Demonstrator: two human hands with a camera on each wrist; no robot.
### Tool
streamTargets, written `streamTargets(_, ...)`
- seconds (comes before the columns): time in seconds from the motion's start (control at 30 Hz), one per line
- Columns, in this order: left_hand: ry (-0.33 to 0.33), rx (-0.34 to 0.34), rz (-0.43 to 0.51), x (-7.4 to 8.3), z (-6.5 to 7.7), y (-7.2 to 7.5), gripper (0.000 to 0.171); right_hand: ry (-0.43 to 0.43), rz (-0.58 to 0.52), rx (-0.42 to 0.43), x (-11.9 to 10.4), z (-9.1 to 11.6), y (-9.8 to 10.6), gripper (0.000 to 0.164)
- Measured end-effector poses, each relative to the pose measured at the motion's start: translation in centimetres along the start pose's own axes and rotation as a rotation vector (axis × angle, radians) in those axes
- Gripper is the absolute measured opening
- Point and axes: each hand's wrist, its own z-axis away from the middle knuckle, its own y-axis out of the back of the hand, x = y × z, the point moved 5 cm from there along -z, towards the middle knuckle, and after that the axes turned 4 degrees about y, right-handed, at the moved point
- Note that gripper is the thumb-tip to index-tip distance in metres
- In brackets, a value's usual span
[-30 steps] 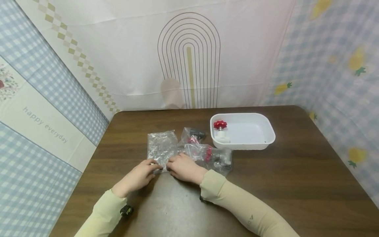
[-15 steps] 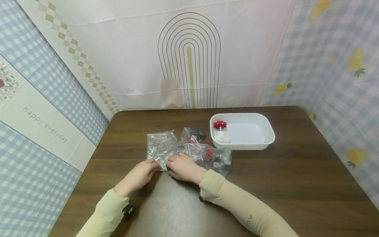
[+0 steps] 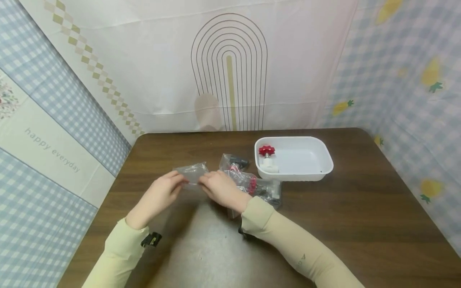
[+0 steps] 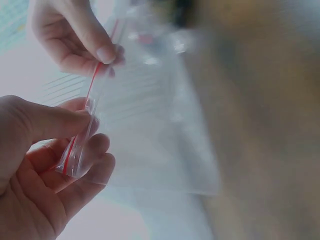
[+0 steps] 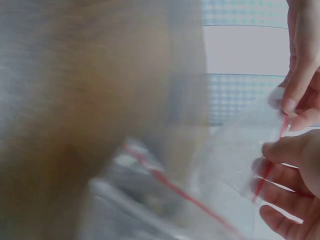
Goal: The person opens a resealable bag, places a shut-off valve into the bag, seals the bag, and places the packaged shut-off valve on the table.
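My left hand (image 3: 158, 196) and right hand (image 3: 223, 190) hold a clear zip bag (image 3: 193, 173) between them, raised off the table. In the left wrist view, the left hand (image 4: 42, 160) pinches one end of the bag's red zip strip (image 4: 74, 142) between thumb and fingers. Farther along the same strip, the right hand (image 4: 75, 35) pinches it too. No contents show inside the bag. Beside the right wrist lie clear bags with valve-like parts: one has a red handle (image 3: 252, 185), the other a dark grey piece (image 3: 238, 161).
A white plastic tray (image 3: 317, 176) stands at the back right of the brown table (image 3: 345, 224). Inside its left end sits a white valve (image 3: 268, 165) with a red handwheel (image 3: 267, 150). Patterned cloth (image 3: 162, 72) hangs behind and at the sides.
The flat zip bag has been lifted from the table, its far end now tilted. Both hands have moved up and away from me with it. The tray stays put.
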Motion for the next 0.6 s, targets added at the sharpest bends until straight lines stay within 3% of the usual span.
streamTargets(0.1,0.004,0.042,-0.001,0.7,-0.8,1.6,0.013,0.009,-0.027,0.098,0.2,-0.5,1.7,0.010)
streamTargets(0.23,-0.002,0.080,-0.007,1.5,-1.3,2.5,0.011,0.033,-0.040,0.177,0.2,-0.6,3.2,0.012)
streamTargets(0.4,-0.005,0.126,-0.019,2.2,-1.5,3.0,0.008,0.040,-0.065,0.220,0.2,-0.7,4.2,0.013)
streamTargets(0.6,0.038,0.124,-0.002,2.8,-2.0,3.0,0.005,0.041,-0.047,0.287,0.5,-0.4,5.5,0.014)
